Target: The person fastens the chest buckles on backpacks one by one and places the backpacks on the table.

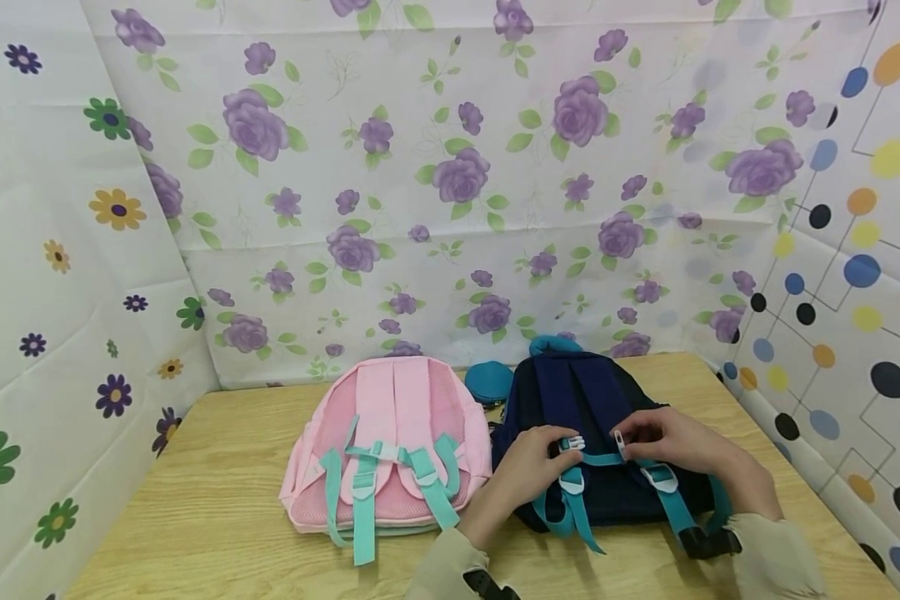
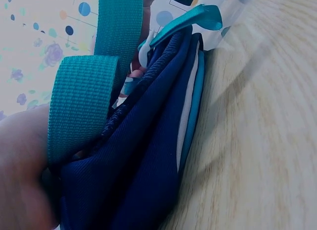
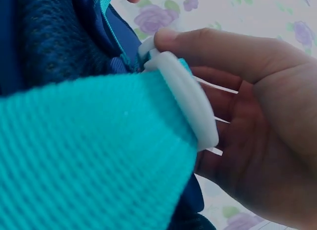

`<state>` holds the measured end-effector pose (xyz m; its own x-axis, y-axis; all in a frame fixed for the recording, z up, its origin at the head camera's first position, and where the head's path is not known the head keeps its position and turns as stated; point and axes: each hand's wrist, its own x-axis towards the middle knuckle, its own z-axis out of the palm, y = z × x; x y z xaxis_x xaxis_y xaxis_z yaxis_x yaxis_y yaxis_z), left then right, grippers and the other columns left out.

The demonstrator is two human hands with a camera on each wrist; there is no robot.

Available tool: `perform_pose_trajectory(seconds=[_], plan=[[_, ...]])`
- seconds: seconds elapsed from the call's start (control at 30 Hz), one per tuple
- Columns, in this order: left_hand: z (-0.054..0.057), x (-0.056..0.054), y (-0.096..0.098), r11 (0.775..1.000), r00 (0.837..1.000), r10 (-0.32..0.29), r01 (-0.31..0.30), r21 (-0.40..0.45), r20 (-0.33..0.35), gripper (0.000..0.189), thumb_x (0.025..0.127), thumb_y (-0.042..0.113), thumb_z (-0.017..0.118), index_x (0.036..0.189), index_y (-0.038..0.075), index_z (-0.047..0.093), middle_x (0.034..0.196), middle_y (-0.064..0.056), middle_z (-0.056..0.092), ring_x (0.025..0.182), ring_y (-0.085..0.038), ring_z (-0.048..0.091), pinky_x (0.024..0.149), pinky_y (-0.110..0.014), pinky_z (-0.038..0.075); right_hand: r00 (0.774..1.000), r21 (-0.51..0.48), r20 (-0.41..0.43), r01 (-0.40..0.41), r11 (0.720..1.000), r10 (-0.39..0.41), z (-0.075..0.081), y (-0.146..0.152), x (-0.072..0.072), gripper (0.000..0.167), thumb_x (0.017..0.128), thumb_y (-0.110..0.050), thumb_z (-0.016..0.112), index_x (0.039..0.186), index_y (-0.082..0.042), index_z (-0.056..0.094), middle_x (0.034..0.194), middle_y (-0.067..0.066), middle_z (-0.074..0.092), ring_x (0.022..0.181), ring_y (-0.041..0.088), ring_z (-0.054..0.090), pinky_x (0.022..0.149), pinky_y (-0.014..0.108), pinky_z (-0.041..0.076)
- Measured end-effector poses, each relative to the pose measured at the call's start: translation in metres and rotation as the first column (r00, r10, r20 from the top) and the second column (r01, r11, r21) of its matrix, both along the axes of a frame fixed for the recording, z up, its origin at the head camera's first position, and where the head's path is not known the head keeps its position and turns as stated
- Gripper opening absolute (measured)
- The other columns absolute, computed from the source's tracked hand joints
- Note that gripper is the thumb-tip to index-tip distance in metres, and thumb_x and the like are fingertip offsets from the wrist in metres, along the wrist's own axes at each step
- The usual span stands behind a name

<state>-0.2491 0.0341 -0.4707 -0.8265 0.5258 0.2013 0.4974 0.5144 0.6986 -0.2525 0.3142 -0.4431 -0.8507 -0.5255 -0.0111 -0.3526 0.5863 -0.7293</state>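
A navy backpack (image 1: 596, 492) with teal straps lies on the table, its shoulder straps facing up. My left hand (image 1: 532, 462) pinches a white pronged buckle half (image 1: 574, 444) at the left shoulder strap. Across from it, my right hand (image 1: 671, 437) pinches another white buckle piece (image 1: 619, 444) between thumb and finger. The two pieces are apart, with a teal strap (image 1: 602, 459) running between the hands. In the right wrist view a white strap adjuster (image 3: 190, 103) on wide teal webbing (image 3: 94, 150) partly covers the right hand's fingers.
To the left lies a pink backpack (image 1: 375, 392) with its white chest buckle (image 1: 388, 452) fastened. A small round blue pouch (image 1: 489, 382) sits between the bags at the back. Patterned cloth walls (image 1: 420, 192) enclose the wooden table (image 1: 217, 500) at the back and both sides.
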Motion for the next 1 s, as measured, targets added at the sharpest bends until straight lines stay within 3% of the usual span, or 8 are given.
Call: perform_pose_trajectory(seconds=[0.07, 0.2, 0.3, 0.4, 0.5, 0.73, 0.9, 1.0], plan=[[0.000, 0.000, 0.000, 1.000, 1.000, 0.001, -0.001, 0.013, -0.003, 0.037, 0.098, 0.038, 0.061, 0.130, 0.020, 0.066, 0.124, 0.004, 0.068, 0.088, -0.002, 0.062, 0.078, -0.020, 0.049, 1.000, -0.014, -0.022, -0.002, 1.000, 0.002, 0.002, 0.001, 0.001, 0.032, 0.098, -0.025, 0.064, 0.123, -0.006, 0.066, 0.099, 0.002, 0.070, 0.080, 0.012, 0.063, 0.070, 0.025, 0.053], [0.001, 0.001, 0.000, 0.999, 1.000, 0.003, -0.004, 0.045, 0.008, 0.039, 0.098, 0.038, 0.062, 0.132, 0.019, 0.065, 0.091, 0.003, 0.071, 0.056, -0.001, 0.047, 0.057, -0.018, 0.042, 0.998, -0.035, -0.063, 0.010, 0.999, -0.012, 0.003, 0.004, 0.002, 0.030, 0.100, -0.023, 0.061, 0.125, -0.007, 0.066, 0.103, 0.005, 0.067, 0.080, 0.009, 0.059, 0.070, 0.024, 0.052], [0.002, 0.003, 0.000, 0.995, 1.000, 0.023, -0.024, 0.092, 0.008, 0.037, 0.097, 0.037, 0.064, 0.129, 0.020, 0.064, 0.083, 0.005, 0.068, 0.058, 0.000, 0.049, 0.056, -0.018, 0.042, 0.992, -0.038, -0.119, 0.027, 0.999, -0.031, 0.002, 0.008, 0.002, 0.029, 0.101, -0.022, 0.060, 0.126, -0.009, 0.066, 0.104, 0.005, 0.066, 0.079, 0.008, 0.057, 0.069, 0.025, 0.050], [0.003, 0.004, 0.000, 0.988, 0.999, 0.044, -0.042, 0.145, -0.012, 0.032, 0.095, 0.036, 0.067, 0.122, 0.020, 0.064, 0.099, 0.008, 0.072, 0.069, 0.003, 0.053, 0.062, -0.016, 0.044, 0.982, -0.035, -0.178, 0.054, 0.998, -0.059, 0.003, 0.010, 0.003, 0.029, 0.101, -0.021, 0.058, 0.126, -0.009, 0.065, 0.103, 0.002, 0.065, 0.079, 0.008, 0.056, 0.069, 0.024, 0.050], [0.005, 0.004, 0.000, 0.983, 0.998, 0.052, -0.046, 0.178, -0.029, 0.027, 0.094, 0.035, 0.068, 0.116, 0.021, 0.061, 0.098, 0.006, 0.074, 0.069, 0.002, 0.053, 0.062, -0.016, 0.044, 0.969, -0.045, -0.232, 0.073, 0.996, -0.081, 0.006, 0.013, 0.004, 0.029, 0.102, -0.019, 0.057, 0.127, -0.008, 0.065, 0.101, 0.000, 0.064, 0.081, 0.007, 0.055, 0.070, 0.024, 0.049], [0.006, 0.003, 0.001, 0.975, 0.995, 0.069, -0.052, 0.214, -0.076, 0.022, 0.093, 0.033, 0.070, 0.105, 0.020, 0.058, 0.085, 0.009, 0.072, 0.066, 0.002, 0.051, 0.059, -0.015, 0.041, 0.920, -0.062, -0.373, 0.107, 0.992, -0.122, 0.010, 0.023, 0.006, 0.026, 0.101, -0.010, 0.057, 0.125, -0.010, 0.066, 0.103, -0.003, 0.062, 0.081, 0.005, 0.053, 0.071, 0.022, 0.048], [0.009, 0.005, -0.001, 0.972, 0.993, 0.081, -0.058, 0.228, -0.090, 0.020, 0.092, 0.032, 0.072, 0.105, 0.021, 0.062, 0.080, 0.008, 0.070, 0.064, 0.001, 0.051, 0.058, -0.015, 0.040, 0.893, -0.086, -0.426, 0.116, 0.989, -0.142, 0.013, 0.023, 0.008, 0.028, 0.098, -0.006, 0.059, 0.124, -0.011, 0.067, 0.105, -0.002, 0.062, 0.084, 0.004, 0.055, 0.074, 0.020, 0.048], [0.010, 0.005, -0.001, 0.971, 0.991, 0.082, -0.056, 0.234, -0.102, 0.020, 0.092, 0.033, 0.072, 0.105, 0.021, 0.063, 0.079, 0.007, 0.069, 0.064, 0.001, 0.051, 0.057, -0.015, 0.040, 0.891, -0.093, -0.434, 0.100, 0.991, -0.131, 0.014, 0.020, 0.007, 0.027, 0.097, -0.005, 0.061, 0.122, -0.011, 0.068, 0.104, -0.002, 0.062, 0.081, 0.005, 0.055, 0.073, 0.021, 0.048]])
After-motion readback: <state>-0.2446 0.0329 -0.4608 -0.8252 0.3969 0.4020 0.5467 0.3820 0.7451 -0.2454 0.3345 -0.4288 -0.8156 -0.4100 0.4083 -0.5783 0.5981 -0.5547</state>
